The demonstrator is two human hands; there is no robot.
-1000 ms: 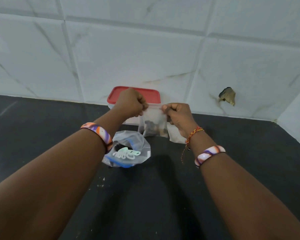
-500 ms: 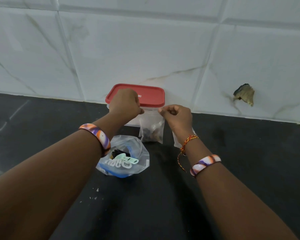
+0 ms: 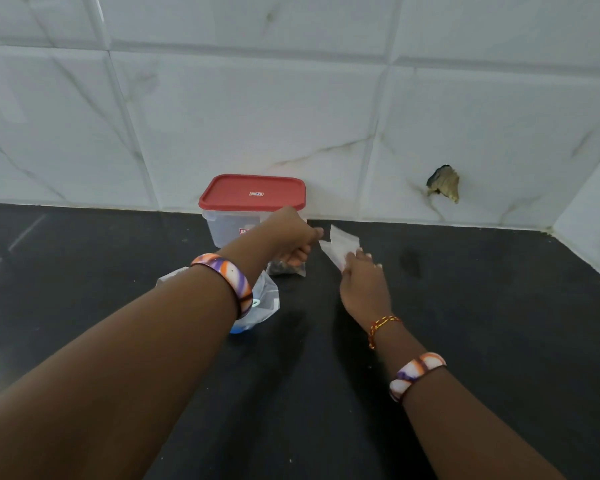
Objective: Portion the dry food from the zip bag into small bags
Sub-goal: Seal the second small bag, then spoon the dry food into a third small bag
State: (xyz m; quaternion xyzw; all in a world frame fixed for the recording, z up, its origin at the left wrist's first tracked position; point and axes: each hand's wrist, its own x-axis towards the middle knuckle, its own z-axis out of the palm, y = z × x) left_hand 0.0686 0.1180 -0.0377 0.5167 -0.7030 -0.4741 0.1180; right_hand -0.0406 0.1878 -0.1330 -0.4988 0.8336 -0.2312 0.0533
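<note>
I see a black counter [image 3: 465,341] running back to a white tiled wall [image 3: 257,116], with a broad bare stretch on the right up to the corner. Against the wall stands a clear tub [image 3: 229,226] with a red lid [image 3: 252,192] shut on it; I cannot tell what it holds. In front of it, partly under my left forearm, the zip bag [image 3: 265,299] sits on the counter. My left hand [image 3: 288,242] curls around a small filled bag [image 3: 288,268] of dark dry food, just in front of the tub. My right hand [image 3: 362,285] pinches empty small bags [image 3: 340,245] lying near the wall.
</note>
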